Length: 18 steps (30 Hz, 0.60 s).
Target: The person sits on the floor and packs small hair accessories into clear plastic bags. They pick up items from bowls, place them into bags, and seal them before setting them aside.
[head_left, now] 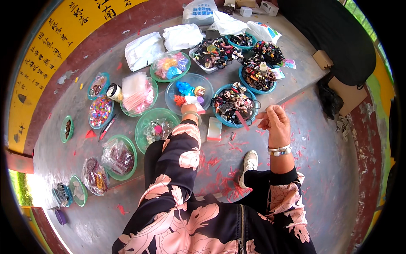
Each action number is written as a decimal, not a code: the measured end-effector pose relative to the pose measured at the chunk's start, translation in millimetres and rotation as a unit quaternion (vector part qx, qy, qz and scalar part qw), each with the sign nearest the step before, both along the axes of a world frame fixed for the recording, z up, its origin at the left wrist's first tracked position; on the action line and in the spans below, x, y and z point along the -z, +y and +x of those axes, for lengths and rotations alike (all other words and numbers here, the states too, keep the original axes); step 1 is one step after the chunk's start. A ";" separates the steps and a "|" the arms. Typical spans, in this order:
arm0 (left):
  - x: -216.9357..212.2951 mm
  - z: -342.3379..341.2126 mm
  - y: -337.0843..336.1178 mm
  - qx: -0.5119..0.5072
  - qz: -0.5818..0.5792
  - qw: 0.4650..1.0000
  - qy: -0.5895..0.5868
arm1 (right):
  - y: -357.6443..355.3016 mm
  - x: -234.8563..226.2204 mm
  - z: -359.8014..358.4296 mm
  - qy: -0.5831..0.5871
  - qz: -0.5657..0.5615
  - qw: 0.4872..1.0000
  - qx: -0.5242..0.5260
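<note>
My left hand [189, 109] reaches to the near rim of a clear bowl [170, 100] holding blue, orange and purple pieces. A white-and-pink card or packet [195, 103] covers its fingers, so its grip is hidden. To the right, my right hand [275, 120] is raised with fingertips pinched together; what they hold, if anything, is too small to make out. Beside those fingers a pink strip [242, 120] shows in front of a blue bowl of dark hair ties [235, 103]. A stack of white-and-pink cards [214, 129] lies between my hands.
A green bowl [141, 139] with clear packets stands by my left forearm. Further left are a bowl of pink-edged plastic bags [139, 94] and colourful beads [101, 111]. White bags [144, 51] line the back. Red scraps [234, 184] litter the floor near my shoe [251, 163].
</note>
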State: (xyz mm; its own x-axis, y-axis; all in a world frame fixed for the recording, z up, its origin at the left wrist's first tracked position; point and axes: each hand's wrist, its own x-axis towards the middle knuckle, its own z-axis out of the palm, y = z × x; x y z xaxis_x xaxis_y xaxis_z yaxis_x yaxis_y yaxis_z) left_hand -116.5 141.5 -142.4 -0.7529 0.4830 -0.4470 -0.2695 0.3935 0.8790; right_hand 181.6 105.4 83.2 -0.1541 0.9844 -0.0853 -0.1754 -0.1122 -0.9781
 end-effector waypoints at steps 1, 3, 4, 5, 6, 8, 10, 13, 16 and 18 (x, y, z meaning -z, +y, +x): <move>2.3 -2.4 2.7 -0.001 -0.050 0.996 0.078 | -0.3 -0.4 -0.6 -0.001 0.000 1.000 -0.006; 10.2 0.3 0.8 -0.047 -0.105 0.961 0.250 | -2.1 -2.1 -4.0 -0.004 -0.001 1.000 -0.020; -4.3 25.8 4.6 -0.077 -0.104 0.932 0.339 | 0.0 0.0 2.8 -0.014 -0.005 1.000 -0.007; -11.9 34.9 5.7 -0.116 -0.097 0.900 0.409 | -1.0 -1.6 1.9 -0.019 -0.004 1.000 -0.007; -19.5 43.1 6.0 -0.157 -0.097 0.859 0.477 | -2.4 -3.1 0.7 -0.023 -0.003 1.000 -0.007; -42.9 55.6 2.3 -0.031 0.017 0.928 0.371 | -4.8 -6.4 1.6 -0.007 0.002 1.000 -0.001; -39.7 42.6 -5.4 0.067 0.143 0.951 0.268 | -10.4 -9.2 -7.7 0.023 0.005 0.999 -0.023; -121.7 105.0 -41.2 0.165 0.258 0.952 -0.012 | -7.5 0.5 -3.4 0.058 0.057 0.997 -0.001; -157.6 117.4 -76.1 0.302 0.290 0.886 -0.198 | -12.6 8.3 -5.0 -0.055 0.215 0.975 -0.012; -194.2 126.3 -98.1 0.313 0.286 0.835 -0.351 | -22.0 5.0 -6.6 -0.144 0.316 0.937 -0.028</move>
State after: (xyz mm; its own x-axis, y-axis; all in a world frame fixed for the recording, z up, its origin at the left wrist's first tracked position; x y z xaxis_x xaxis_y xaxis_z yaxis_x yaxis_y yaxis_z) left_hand 9.8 43.4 51.8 0.0775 0.9693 -0.2335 -0.6963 0.2202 0.6831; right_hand 175.1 83.5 78.2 -0.2670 0.8430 0.4670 0.0950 0.5053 -0.8577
